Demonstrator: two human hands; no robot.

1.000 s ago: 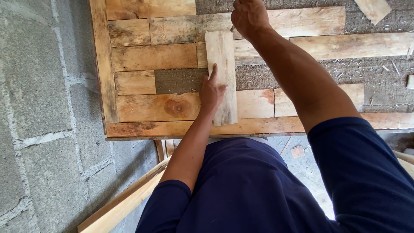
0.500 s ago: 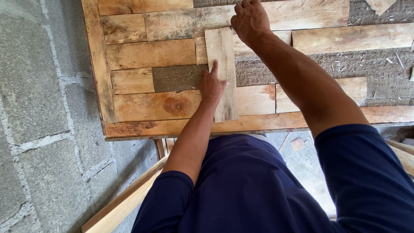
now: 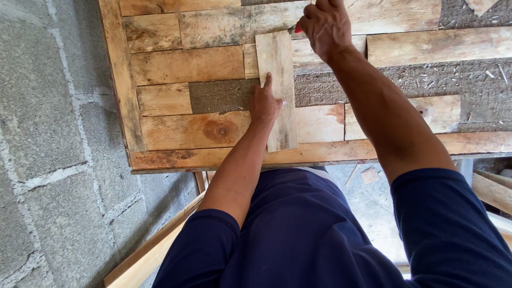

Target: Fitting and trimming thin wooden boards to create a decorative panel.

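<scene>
Your worktop (image 3: 122, 80) carries rows of planks running left to right. Across them lies the loose board (image 3: 277, 90), long axis pointing away from you. Your left hand (image 3: 265, 102) presses flat on it, fingers spread. Your right hand (image 3: 325, 26) is curled around a red-tipped pencil (image 3: 296, 29) at the board's far end.

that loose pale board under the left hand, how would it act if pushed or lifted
The pale board looks stiff: flat, straight edges. Probably light, being thin and short. It lies loose across the wood panel, so it would likely slide unless the left hand presses it; the rough surface may add grip.
</scene>
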